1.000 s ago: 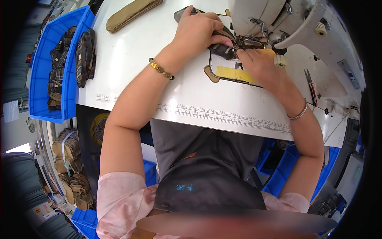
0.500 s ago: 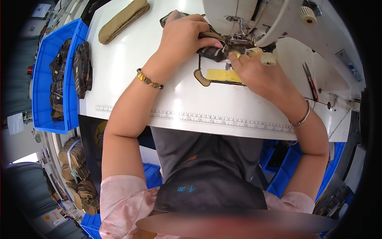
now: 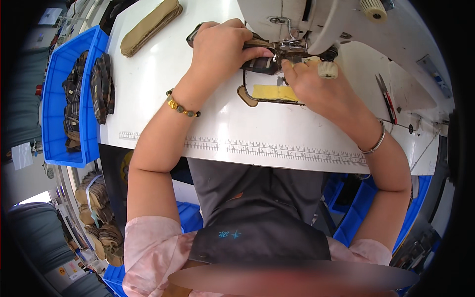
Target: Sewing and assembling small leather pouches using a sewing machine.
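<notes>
My left hand (image 3: 221, 48) is closed on a dark plaid fabric pouch (image 3: 259, 65) with a zipper along its edge, thumb on top near the seam. The pouch lies against the presser foot of a white sewing machine (image 3: 324, 32). Just right of the foot, my right hand (image 3: 312, 83) is closed, index finger and thumb close to the pouch's end; what its fingertips grip is hidden. A yellow strip (image 3: 272, 92) lies on the table by the right hand, beside a tan rounded tab (image 3: 247, 97).
A stack of khaki fabric pieces (image 3: 151, 27) lies at the far left of the white table (image 3: 217, 123). Plaid pieces (image 3: 102, 89) rest beside a blue bin (image 3: 89, 148) holding more. Red-and-black scissors (image 3: 387, 99) lie at right. A printed ruler (image 3: 277, 151) runs along the front edge.
The pouch's left end and my left hand have swung slightly left and nearer to me. The right hand stays beside the presser foot. The whole view has shifted a little.
</notes>
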`<act>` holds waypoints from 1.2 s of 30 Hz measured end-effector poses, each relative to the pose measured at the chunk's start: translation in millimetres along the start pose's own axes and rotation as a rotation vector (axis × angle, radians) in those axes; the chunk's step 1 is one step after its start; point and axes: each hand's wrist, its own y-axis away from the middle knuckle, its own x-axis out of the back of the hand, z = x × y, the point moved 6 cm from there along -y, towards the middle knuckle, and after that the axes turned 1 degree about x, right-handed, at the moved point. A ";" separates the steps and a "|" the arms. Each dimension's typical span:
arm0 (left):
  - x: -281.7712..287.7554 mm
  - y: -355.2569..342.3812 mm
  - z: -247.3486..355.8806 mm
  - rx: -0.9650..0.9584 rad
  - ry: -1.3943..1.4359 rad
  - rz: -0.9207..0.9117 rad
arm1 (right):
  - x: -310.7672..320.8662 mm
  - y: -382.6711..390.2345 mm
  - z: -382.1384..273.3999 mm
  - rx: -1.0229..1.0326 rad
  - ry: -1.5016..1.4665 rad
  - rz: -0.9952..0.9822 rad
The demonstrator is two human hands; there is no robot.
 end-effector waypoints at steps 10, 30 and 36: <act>8.0 4.7 13.7 0.069 -0.202 -0.118 | -2.2 2.9 1.3 -0.001 0.104 -0.038; 2.8 1.4 7.0 0.120 -0.176 -0.033 | 8.2 4.2 3.5 -0.027 -0.186 0.267; 1.4 1.0 5.4 0.152 -0.203 -0.064 | 9.1 3.6 1.2 -0.010 -0.139 0.281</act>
